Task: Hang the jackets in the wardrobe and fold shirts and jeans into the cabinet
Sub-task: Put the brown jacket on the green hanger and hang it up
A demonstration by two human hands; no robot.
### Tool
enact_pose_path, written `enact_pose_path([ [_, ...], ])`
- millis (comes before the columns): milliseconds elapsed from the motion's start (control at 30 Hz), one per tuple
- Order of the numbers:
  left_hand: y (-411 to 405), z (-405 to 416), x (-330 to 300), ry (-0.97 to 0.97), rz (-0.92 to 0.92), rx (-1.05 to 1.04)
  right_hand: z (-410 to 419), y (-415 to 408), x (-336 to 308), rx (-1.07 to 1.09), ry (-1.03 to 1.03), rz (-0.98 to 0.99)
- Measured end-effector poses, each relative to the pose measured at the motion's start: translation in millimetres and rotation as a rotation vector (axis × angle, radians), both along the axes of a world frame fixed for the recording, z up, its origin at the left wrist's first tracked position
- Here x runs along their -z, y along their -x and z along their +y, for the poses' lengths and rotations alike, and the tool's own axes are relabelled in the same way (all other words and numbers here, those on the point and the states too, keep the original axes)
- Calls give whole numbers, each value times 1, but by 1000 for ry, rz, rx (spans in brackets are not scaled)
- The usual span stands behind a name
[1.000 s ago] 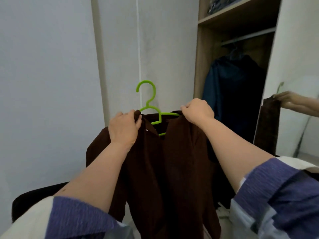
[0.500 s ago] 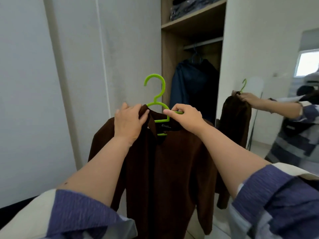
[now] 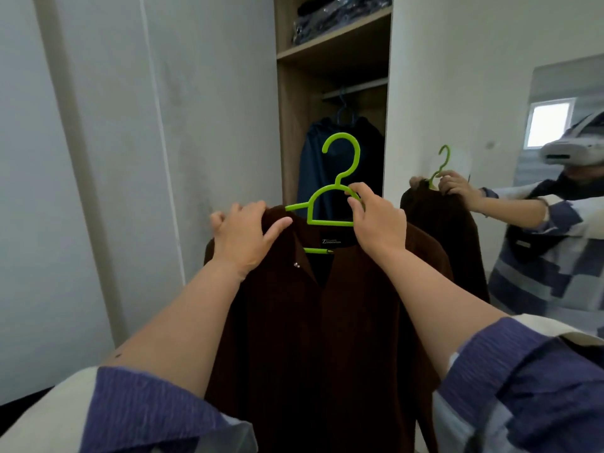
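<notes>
A: What is seen at the widest scale?

B: An open wardrobe [image 3: 333, 76] is seen ahead, set between pale walls. Folded dark garments [image 3: 340, 18] are kept on its upper shelf, and under the rail [image 3: 356, 87] a dark blue jacket [image 3: 313, 165] is hung on a blue hanger. A mirror [image 3: 555, 93] is fixed to the wall at the right, and the person's reflection is shown in it.

A: And where is the jacket being handled?

B: A brown jacket [image 3: 327, 322] is held up in front of the wardrobe opening, outside it, draped on a green hanger [image 3: 340, 178]. The hanger's hook is raised free above the collar, with nothing caught on it.

A: How are the hands placed?

B: The left hand [image 3: 243, 237] is laid over the jacket's left shoulder, its grip closed on the fabric beside the collar. The right hand [image 3: 379, 220] is wrapped around the hanger's right arm, its grip closed on the green plastic.

A: Anything smaller?

B: A label [image 3: 330, 242] is sewn inside the collar; its lettering cannot be read.
</notes>
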State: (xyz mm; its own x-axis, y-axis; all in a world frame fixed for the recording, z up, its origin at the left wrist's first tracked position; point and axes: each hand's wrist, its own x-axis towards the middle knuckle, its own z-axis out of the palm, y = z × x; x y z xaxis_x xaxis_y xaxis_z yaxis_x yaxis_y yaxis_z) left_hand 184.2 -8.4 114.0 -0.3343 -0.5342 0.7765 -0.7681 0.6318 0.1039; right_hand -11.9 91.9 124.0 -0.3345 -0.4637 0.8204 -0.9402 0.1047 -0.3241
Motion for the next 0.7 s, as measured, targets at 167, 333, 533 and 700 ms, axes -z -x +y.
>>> enact_pose_path([
  [167, 44, -2, 3, -31, 29, 44, 2, 31, -4, 55, -30, 90],
  [333, 86, -11, 0, 50, 68, 83, 6, 78, -14, 92, -122, 236],
  [533, 126, -22, -5, -26, 183, 77, 0, 111, -21, 111, -131, 296],
  [700, 160, -39, -15, -161, 215, 24, -13, 129, -25, 152, -86, 300],
])
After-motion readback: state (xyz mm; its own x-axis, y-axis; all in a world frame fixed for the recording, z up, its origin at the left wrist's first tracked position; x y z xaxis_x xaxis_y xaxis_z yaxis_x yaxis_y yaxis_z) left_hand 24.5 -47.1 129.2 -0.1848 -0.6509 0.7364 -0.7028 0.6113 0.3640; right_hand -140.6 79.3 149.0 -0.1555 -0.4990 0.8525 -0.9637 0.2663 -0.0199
